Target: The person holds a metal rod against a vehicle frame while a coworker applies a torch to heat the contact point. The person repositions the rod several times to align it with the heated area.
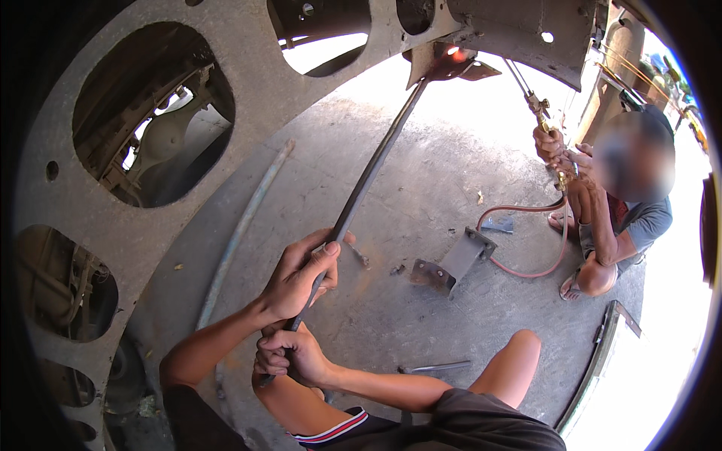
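Note:
My left hand (301,274) is closed around a long dark metal bar (376,158). My right hand (293,357) grips the same bar lower down, near its bottom end, just over my bent leg. The bar slants up to a bent metal plate (444,68) under the overhead steel beam (519,26); a spot on the plate glows red-orange. A crouching co-worker (632,233) holds a cutting torch (541,105) in both hands, its tip raised beside the beam, right of the plate.
A perforated steel frame (150,240) curves along the left. On the concrete floor lie a long pale-blue pipe (248,210), a bracket (459,259), a short metal rod (436,366) and a red hose (519,270). A cylinder (624,60) stands behind the co-worker; a metal strip (602,353) lies lower right.

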`<move>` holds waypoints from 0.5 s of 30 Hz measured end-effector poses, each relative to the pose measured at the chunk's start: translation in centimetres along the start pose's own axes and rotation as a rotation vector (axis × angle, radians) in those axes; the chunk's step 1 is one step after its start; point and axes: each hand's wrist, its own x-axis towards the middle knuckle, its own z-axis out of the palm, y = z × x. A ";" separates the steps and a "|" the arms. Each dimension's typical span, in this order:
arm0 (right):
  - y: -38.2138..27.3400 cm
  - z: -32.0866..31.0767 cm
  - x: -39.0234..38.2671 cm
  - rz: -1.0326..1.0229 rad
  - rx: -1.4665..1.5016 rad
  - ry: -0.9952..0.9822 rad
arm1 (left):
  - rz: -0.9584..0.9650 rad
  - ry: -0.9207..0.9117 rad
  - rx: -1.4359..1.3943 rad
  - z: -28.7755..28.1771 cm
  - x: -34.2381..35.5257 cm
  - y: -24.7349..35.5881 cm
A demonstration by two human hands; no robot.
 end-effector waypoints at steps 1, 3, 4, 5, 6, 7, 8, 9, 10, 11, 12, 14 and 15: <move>-0.3 1.6 -0.6 0.012 0.025 0.013 | -0.018 0.003 -0.009 0.3 -0.2 0.8; -0.9 4.0 -1.9 0.071 0.001 -0.001 | -0.061 0.009 -0.020 1.2 -0.8 3.1; -1.1 5.2 -2.6 0.084 -0.003 0.017 | -0.088 0.018 -0.062 1.6 -0.9 4.5; -1.2 6.5 -3.6 0.092 -0.001 0.042 | -0.120 0.019 -0.107 2.3 -1.1 5.9; -1.2 7.8 -4.5 0.102 0.004 0.064 | -0.157 0.024 -0.150 2.9 -1.6 7.1; -1.2 8.8 -5.4 0.113 0.011 0.086 | -0.183 0.047 -0.125 4.0 -2.1 8.2; -1.4 9.5 -6.4 0.110 -0.004 0.064 | -0.176 0.054 -0.108 4.9 -2.5 9.0; -1.6 10.1 -7.3 0.107 -0.019 0.043 | -0.170 0.061 -0.093 5.8 -2.7 9.7; -2.0 10.5 -8.2 0.103 -0.033 0.023 | -0.164 0.067 -0.078 6.6 -2.6 10.2; -2.2 11.1 -8.9 0.100 -0.063 0.011 | -0.182 0.102 -0.097 7.3 -2.8 10.9; -2.7 11.6 -9.4 0.110 -0.047 0.016 | -0.183 0.122 -0.097 7.8 -2.6 11.3; -4.5 12.5 -10.4 0.120 -0.027 0.020 | -0.173 0.156 -0.091 8.9 -1.7 12.1; -5.2 12.4 -10.8 0.124 -0.043 -0.006 | -0.188 0.180 -0.116 9.5 -1.2 12.6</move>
